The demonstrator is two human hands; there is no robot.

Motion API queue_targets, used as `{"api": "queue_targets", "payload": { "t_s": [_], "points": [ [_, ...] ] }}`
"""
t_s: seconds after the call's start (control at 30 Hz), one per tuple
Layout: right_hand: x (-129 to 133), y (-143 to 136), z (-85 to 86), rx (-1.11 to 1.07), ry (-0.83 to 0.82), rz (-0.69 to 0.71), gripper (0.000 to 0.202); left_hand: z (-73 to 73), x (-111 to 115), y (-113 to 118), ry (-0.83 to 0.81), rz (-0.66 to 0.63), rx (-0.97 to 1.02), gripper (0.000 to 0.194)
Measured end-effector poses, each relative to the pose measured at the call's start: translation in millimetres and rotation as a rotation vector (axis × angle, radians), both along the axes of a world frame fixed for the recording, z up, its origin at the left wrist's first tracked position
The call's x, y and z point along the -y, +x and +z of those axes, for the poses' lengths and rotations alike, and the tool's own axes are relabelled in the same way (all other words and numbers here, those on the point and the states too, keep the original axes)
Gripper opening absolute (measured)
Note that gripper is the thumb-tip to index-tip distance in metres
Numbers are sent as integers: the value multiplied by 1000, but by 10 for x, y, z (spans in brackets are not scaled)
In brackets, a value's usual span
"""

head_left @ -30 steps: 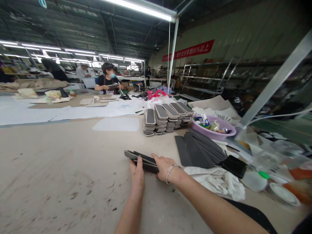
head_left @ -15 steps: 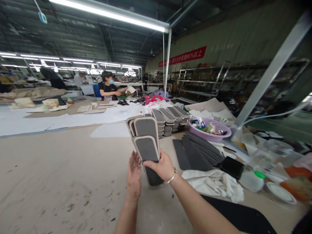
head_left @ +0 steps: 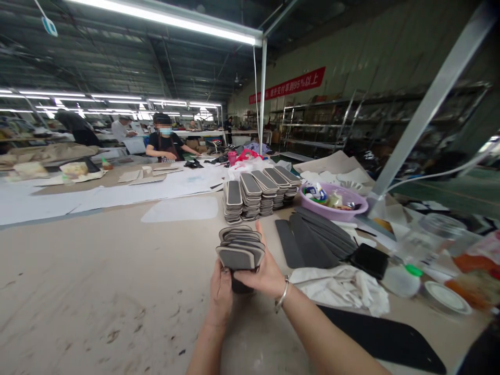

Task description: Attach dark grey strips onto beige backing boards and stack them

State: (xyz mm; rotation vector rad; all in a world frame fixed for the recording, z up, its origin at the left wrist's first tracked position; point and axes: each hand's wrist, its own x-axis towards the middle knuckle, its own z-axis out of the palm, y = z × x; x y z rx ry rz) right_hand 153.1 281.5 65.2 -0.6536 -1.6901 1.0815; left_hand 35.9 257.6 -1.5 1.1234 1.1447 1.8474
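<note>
Between my two hands is a stack of dark grey padded panels (head_left: 236, 258) with rounded corners and pale edges, fanned a little unevenly at the top. My left hand (head_left: 221, 289) is closed against the stack's left side. On the right side, my right hand (head_left: 263, 273) grips it with the thumb across the front; a bracelet is on that wrist. The fingers behind the stack are hidden. Just beyond stand several neat piles of the same panels (head_left: 250, 195) in a row on the table (head_left: 117, 276).
Right of my hands lie dark grey strips (head_left: 312, 239), a white cloth (head_left: 339, 286), a black tray (head_left: 370, 261) and a large black sheet (head_left: 383, 338). A lilac basin (head_left: 334, 205) with odds and ends stands behind them, beside a metal post (head_left: 433, 104). A co-worker (head_left: 166, 140) stands across the table.
The held stack has come down from upright and its top edges now face me. My left hand has closed onto its side. The camera view has shifted slightly.
</note>
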Motion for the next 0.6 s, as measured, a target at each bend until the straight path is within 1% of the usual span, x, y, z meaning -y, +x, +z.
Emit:
{"api": "queue_targets", "payload": {
  "t_s": [0.1, 0.27, 0.37, 0.47, 0.53, 0.6],
  "points": [
    [-17, 43, 33, -28, -12, 7, 109, 13, 16, 5, -10, -19, -68, 37],
    [-70, 3, 35, -138, -4, -27, 100, 17, 23, 23, -73, -10, -89, 42],
    [-122, -82, 36, -91, 4, -78, 95, -31, 2, 12, -106, 17, -216, 46],
    [-170, -177, 44, -36, 24, -127, 90, -61, -11, -1, -151, 99, -294, 46],
    [-183, -220, 58, -4, 45, -138, 89, -33, -7, 6, -160, 138, -263, 39],
    [-176, -234, 67, 85, 66, -160, 90, 27, 0, 24, -131, 137, -177, 34]
  ]
}}
